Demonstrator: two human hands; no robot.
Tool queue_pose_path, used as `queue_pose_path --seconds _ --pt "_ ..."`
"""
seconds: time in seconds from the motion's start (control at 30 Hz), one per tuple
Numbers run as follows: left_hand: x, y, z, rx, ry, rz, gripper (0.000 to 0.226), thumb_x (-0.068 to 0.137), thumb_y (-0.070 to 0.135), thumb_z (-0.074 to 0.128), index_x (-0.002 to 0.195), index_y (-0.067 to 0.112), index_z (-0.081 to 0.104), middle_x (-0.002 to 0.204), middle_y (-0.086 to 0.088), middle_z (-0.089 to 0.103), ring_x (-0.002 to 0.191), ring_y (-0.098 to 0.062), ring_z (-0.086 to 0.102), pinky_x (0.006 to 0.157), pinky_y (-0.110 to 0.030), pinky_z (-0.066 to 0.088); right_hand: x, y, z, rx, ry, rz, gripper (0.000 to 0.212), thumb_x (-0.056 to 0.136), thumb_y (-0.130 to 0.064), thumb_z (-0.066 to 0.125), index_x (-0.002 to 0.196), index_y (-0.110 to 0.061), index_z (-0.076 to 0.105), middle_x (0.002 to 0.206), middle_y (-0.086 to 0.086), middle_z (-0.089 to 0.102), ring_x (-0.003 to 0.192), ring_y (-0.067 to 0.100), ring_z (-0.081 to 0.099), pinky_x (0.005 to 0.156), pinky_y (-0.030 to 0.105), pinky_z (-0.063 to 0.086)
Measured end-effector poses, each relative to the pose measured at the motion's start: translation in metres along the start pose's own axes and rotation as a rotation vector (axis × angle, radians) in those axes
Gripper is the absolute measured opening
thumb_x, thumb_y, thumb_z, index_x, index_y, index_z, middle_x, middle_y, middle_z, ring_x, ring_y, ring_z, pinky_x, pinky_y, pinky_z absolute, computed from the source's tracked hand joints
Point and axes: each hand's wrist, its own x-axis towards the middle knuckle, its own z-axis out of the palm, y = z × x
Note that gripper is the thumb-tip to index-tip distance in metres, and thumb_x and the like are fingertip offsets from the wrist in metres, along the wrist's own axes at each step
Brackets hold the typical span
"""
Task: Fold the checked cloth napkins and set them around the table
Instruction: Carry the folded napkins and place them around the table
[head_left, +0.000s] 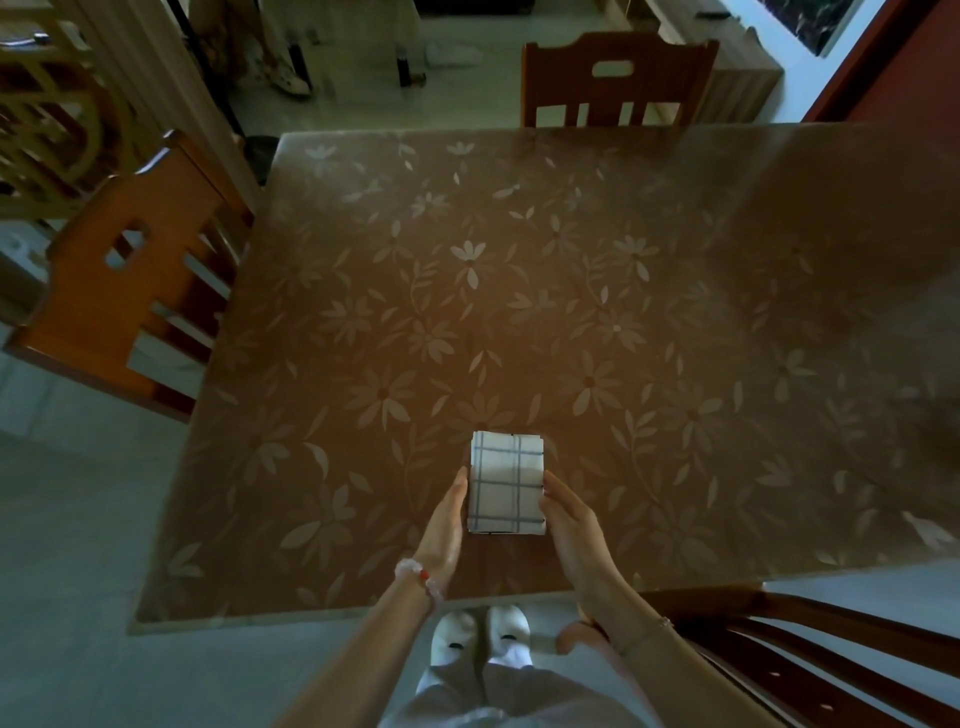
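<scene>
Near the front edge of the table, a folded checked napkin lies flat as a compact rectangle, its layered edges showing at the far end. Whether it is one cloth or several stacked cannot be told. The left hand and right hand flank it, fingers straight and together, each touching a long side of the bundle. Neither hand curls round it or lifts it. Judged step: squaring the fold before placement.

Risks. Pressure from both sides at once could buckle the middle and spring the layers open, since nothing pins the top. The table's floral surface looks smooth and glossy, so an uneven push from one palm may skew or slide the bundle rather than straighten it. Because it sits close to the near edge, a pull toward the body could carry it off onto the floor by the white slippers.

Surroundings. A wooden chair stands at the left side, a second chair at the far side, and a third chair at the near right, its back rail just beside the right forearm. A beaded bracelet sits on the left wrist. No other napkin is in view. The third chair may crowd the right elbow, and the far seat lies across the table's full depth.
</scene>
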Motion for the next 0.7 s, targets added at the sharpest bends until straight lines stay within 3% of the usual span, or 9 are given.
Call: queue_pose_path --seconds 0.13,0.23,0.3,0.37,0.47,0.57,0.63,0.7 --pt "0.007 -0.007 -0.004 0.188 0.079 -0.017 0.101 0.067 0.086 0.031 0.143 0.02 0.03 0.15 -0.003 0.028 0.139 -0.018 0.022 0.112 -0.028 0.02 0.0 0.001 0.002 0.045 -0.007 -0.004 0.031 0.097 -0.009 0.042 0.11 -0.034 0.055 0.1 -0.015 0.064 0.093 -0.002 0.058 0.071 0.013 0.044" --pt "0.009 -0.013 -0.005 0.014 0.034 -0.056 0.062 0.094 0.053 0.028 0.144 0.016 0.029 0.149 0.0 0.029 0.139 -0.016 0.023 0.114 -0.029 0.018 -0.003 -0.002 0.002 0.049 0.014 -0.027 0.029 0.097 -0.01 0.042 0.1 -0.036 0.055 0.091 -0.022 0.059 0.086 -0.006 0.055 0.069 0.01 0.044" --pt "0.004 -0.012 -0.008 -0.08 0.036 -0.062 0.058 0.095 0.045 0.033 0.144 0.015 0.031 0.149 0.001 0.031 0.137 -0.015 0.028 0.115 -0.035 0.02 -0.002 -0.009 -0.001 0.013 0.042 -0.04 0.022 0.098 -0.018 0.044 0.102 -0.033 0.058 0.091 -0.022 0.059 0.087 -0.004 0.055 0.071 0.009 0.044" --pt "0.001 -0.011 -0.015 -0.148 0.155 -0.078 0.051 0.096 0.034 0.04 0.139 0.008 0.037 0.143 -0.003 0.04 0.131 -0.02 0.038 0.11 -0.038 0.03 0.004 -0.021 -0.004 -0.116 0.04 -0.085 0.024 0.097 -0.03 0.041 0.113 -0.032 0.058 0.101 -0.021 0.061 0.098 -0.002 0.056 0.082 0.016 0.045" --pt "-0.014 -0.004 -0.022 -0.316 0.222 -0.297 0.037 0.098 0.016 0.035 0.128 -0.004 0.044 0.122 -0.017 0.053 0.114 -0.032 0.05 0.097 -0.044 0.04 0.021 -0.039 -0.011 -0.418 -0.013 -0.198 0.037 0.096 -0.035 0.037 0.129 -0.028 0.053 0.128 -0.013 0.056 0.121 0.006 0.049 0.1 0.024 0.037" --pt "-0.031 0.003 -0.015 -0.433 0.043 -0.515 0.044 0.097 0.021 0.033 0.127 -0.011 0.04 0.122 -0.028 0.051 0.115 -0.038 0.049 0.098 -0.048 0.038 0.037 -0.061 -0.008 -0.702 -0.109 -0.299 0.039 0.098 -0.027 0.035 0.134 -0.019 0.048 0.137 -0.003 0.05 0.124 0.007 0.046 0.097 0.022 0.035" --pt "-0.03 0.004 -0.009 -0.488 -0.017 -0.543 0.047 0.097 0.021 0.032 0.129 -0.013 0.036 0.13 -0.03 0.046 0.123 -0.04 0.043 0.105 -0.047 0.033 0.047 -0.071 -0.002 -0.829 -0.17 -0.334 0.041 0.098 -0.026 0.033 0.136 -0.018 0.046 0.137 0.0 0.05 0.096 -0.005 0.058 0.083 0.017 0.042" --pt "-0.028 0.007 0.0 -0.546 -0.042 -0.522 0.048 0.097 0.018 0.031 0.131 -0.015 0.033 0.135 -0.03 0.041 0.128 -0.039 0.037 0.109 -0.047 0.028 0.053 -0.076 0.004 -0.905 -0.213 -0.315 0.042 0.098 -0.027 0.031 0.138 -0.019 0.043 0.132 0.002 0.055 0.057 -0.009 0.044 0.066 0.016 0.039"
